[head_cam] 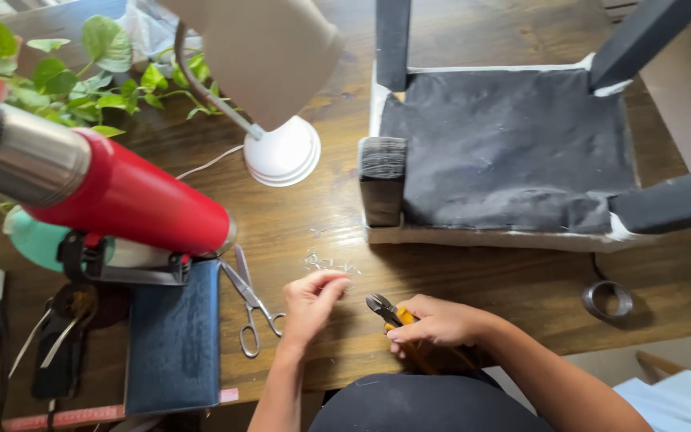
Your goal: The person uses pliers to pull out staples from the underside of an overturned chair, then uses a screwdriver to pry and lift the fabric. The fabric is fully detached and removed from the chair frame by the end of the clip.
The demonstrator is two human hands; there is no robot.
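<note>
My right hand (435, 322) is closed around orange-handled pliers (384, 308), whose dark jaws point left over the wooden table (473, 276). My left hand (312, 302) rests beside them with fingertips pinched at a small heap of pulled metal staples (328, 262). An upturned chair (505, 152) lies just beyond, its black fabric underside facing up, dark legs sticking out and a pale fabric edge along the frame.
Silver scissors (248, 302) lie left of my left hand. A red and steel bottle (113, 188), a blue cloth-covered board (173, 336), a white lamp base (283, 154), a leafy plant (81, 72) and a roll of tape (608, 299) stand around.
</note>
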